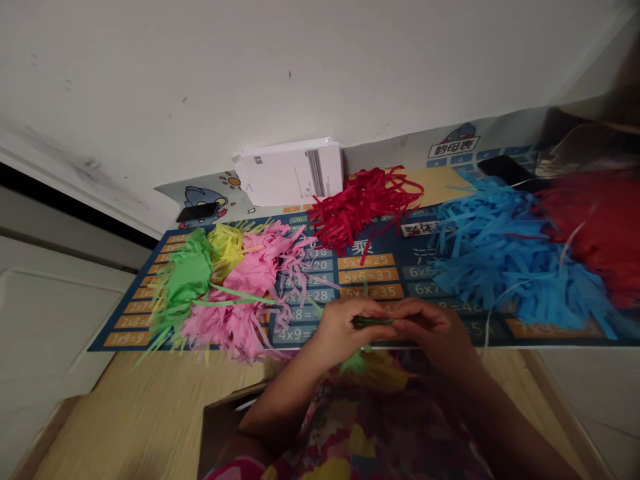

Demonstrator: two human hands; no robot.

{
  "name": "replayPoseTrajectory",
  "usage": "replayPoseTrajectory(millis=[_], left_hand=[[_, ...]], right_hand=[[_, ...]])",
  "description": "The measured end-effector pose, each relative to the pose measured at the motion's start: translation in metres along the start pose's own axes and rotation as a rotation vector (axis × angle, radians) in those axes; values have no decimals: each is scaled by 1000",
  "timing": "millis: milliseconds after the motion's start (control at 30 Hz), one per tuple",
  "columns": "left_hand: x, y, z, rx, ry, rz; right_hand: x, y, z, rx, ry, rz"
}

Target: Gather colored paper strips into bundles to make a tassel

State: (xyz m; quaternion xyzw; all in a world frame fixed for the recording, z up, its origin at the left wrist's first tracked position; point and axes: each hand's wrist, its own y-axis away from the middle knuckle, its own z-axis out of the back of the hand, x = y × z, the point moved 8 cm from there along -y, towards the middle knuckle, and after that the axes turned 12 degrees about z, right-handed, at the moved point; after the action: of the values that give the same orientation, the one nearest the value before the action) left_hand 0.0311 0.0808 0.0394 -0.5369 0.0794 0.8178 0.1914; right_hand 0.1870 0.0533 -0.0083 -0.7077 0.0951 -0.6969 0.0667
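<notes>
Both hands meet at the front edge of the table mat, fingers curled in. My left hand (340,328) pinches one end of a thin, dark green strip (371,321), perhaps twisted paper. The fingertips of my right hand (433,328) close on the other end. Below them, green and yellow tissue paper (383,371) hangs against the lap, partly hidden by the hands. To the left lie pink fringed tissue paper (235,320), a green fringed bunch (190,270) and a yellow one (226,250). Blue fringed paper (515,260) spreads out on the right.
A red fringed bunch (357,207) lies in front of a white box (293,175) by the wall. Another red bunch (595,230) is blurred at the far right. A black phone (199,213) rests at the back left. The mat (370,263) bears printed multiplication tables.
</notes>
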Motion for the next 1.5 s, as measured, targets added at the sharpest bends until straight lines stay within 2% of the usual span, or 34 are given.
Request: replayPoseTrajectory(millis=[100, 300, 467, 633, 867, 1067, 1267, 1367, 1433, 1467, 1500], left_hand=[[-1, 2, 5, -52, -28, -14], [-3, 3, 5, -66, -24, -45], [-11, 4, 1, -32, -45, -175], [-12, 3, 4, -68, -65, -185], [-29, 10, 0, -209, -137, -436], [-29, 8, -1, -247, -191, -411], [-28, -3, -9, -177, -175, -402], [-26, -7, -14, -135, -205, -391], [-27, -7, -11, -126, -245, -394], [-28, -7, -7, -131, -248, -403], [-29, -6, -3, -120, -247, -410]], right_hand=[[-1, 4, 5, -62, 66, 28], [-8, 8, 2, -48, 41, -46], [8, 1, -2, 23, 25, 91], [14, 3, 6, -31, 95, 131], [30, 5, 8, -87, 258, 230], [32, 3, 13, -108, 278, 275], [34, 7, 10, -104, 342, 316], [41, -1, 6, 10, 354, 396], [45, -23, 28, 65, 420, 423], [48, -39, 53, 34, 500, 412], [52, -56, 88, -56, 612, 374]])
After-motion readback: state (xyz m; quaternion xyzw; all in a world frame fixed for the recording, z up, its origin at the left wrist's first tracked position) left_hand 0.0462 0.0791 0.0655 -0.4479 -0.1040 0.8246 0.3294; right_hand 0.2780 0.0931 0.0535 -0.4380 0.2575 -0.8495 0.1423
